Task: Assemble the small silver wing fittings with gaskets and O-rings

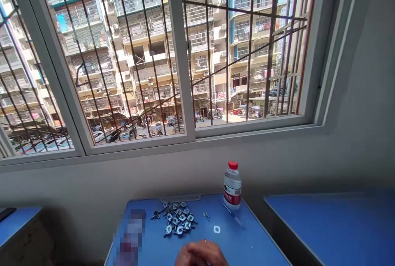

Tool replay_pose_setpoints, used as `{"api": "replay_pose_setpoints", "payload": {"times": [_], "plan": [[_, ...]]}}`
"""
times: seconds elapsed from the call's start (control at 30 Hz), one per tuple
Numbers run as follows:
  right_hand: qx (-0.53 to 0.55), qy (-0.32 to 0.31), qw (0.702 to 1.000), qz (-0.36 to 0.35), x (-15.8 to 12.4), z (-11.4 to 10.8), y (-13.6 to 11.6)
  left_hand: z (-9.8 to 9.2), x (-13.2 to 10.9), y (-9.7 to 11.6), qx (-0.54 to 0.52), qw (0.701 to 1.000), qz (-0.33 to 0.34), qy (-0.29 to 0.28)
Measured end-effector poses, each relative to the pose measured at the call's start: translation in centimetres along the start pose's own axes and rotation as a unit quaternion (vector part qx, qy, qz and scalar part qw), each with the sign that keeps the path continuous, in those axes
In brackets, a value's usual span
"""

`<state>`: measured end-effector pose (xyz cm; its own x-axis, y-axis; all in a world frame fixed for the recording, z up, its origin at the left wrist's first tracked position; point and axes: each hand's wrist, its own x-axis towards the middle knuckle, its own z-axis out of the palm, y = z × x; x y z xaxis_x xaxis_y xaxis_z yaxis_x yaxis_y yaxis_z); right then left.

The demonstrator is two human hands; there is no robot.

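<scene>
My left hand (182,256) and my right hand (209,252) are pressed together at the bottom edge of the view. Their fingers are curled in, and whatever they may hold is hidden. Just beyond them, on the blue table (160,250), lies a pile of small metal parts (180,218) with black stubs. A flat, pale, squarish plate with a round hole (217,229) rests to the right of the pile. Behind it are a few tiny metal pieces (206,216), perhaps screws or pins. A thin tool with a clear handle (234,216) lies farther right.
A water bottle with a red cap (232,188) stands at the table's back right corner. Something blurred out (131,237) lies along the left edge. Other blue tables (339,220) stand on either side, across gaps. A barred window (185,137) is set in the wall ahead.
</scene>
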<state>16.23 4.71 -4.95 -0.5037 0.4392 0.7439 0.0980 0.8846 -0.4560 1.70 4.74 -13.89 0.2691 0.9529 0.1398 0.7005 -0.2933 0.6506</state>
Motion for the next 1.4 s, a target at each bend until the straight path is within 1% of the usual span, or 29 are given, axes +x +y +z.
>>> {"api": "replay_pose_setpoints", "payload": {"times": [0.03,0.07,0.13,0.23,0.3,0.37,0.43,0.5,0.53,0.63,0.7,0.83,0.93,1.0,1.17,1.3,1.4], "plan": [[-0.005,0.009,1.0,0.0,0.0,0.0,-0.1,0.0,-0.2,-0.1,0.002,1.0,0.003,-0.001],[-0.009,0.005,1.0,0.001,0.0,0.0,-0.2,0.0,-0.5,-0.3,0.004,1.0,0.01,-0.003],[-0.007,0.01,1.0,0.017,0.1,-0.2,-0.5,0.0,-1.0,-0.6,0.004,0.999,0.035,0.005],[0.004,0.014,0.999,0.046,0.1,-0.5,-1.1,0.2,-1.7,-1.0,0.001,0.996,0.078,0.039],[0.001,0.019,0.998,0.052,0.1,-0.7,-1.4,0.2,-2.1,-0.8,-0.01,0.995,0.084,0.06],[0.005,0.019,0.998,0.054,0.2,-0.8,-1.6,-0.1,-2.4,-0.1,-0.029,0.994,0.076,0.074],[0.027,0.015,0.997,0.074,0.4,-1.0,-1.6,-0.9,-2.7,0.8,-0.052,0.994,0.071,0.061],[0.063,0.007,0.993,0.104,0.7,-1.4,-1.5,-2.2,-2.8,2.0,-0.063,0.995,0.067,0.046],[0.079,-0.001,0.99,0.118,0.8,-1.6,-1.5,-3.0,-2.8,2.5,-0.06,0.996,0.063,0.022],[0.101,-0.037,0.985,0.135,1.3,-2.2,-1.4,-4.8,-3.0,3.9,-0.052,0.998,0.026,-0.003],[0.101,-0.046,0.985,0.134,1.5,-2.4,-1.4,-5.4,-3.1,4.6,-0.041,0.999,-0.002,-0.009],[0.075,-0.043,0.989,0.121,1.5,-2.1,-1.4,-5.4,-3.3,5.3,-0.036,0.999,-0.027,-0.008],[0.033,-0.024,0.993,0.107,1.4,-1.7,-1.2,-5.3,-3.4,5.7,-0.038,0.999,-0.028,0.004],[0.024,-0.013,0.994,0.103,1.4,-1.6,-1.1,-5.4,-3.4,6.1,-0.034,0.999,-0.024,0.01],[0.051,0.002,0.99,0.131,1.2,-1.5,-1.0,-6.0,-3.2,6.5,-0.03,0.999,-0.035,0.01],[0.071,0.014,0.984,0.16,0.4,-1.1,-0.9,-6.1,-3.3,6.7,-0.043,0.998,-0.039,0.018],[0.093,0.023,0.981,0.168,-0.1,-1.0,-0.7,-6.1,-3.5,6.8,-0.052,0.997,-0.046,0.026]]}}
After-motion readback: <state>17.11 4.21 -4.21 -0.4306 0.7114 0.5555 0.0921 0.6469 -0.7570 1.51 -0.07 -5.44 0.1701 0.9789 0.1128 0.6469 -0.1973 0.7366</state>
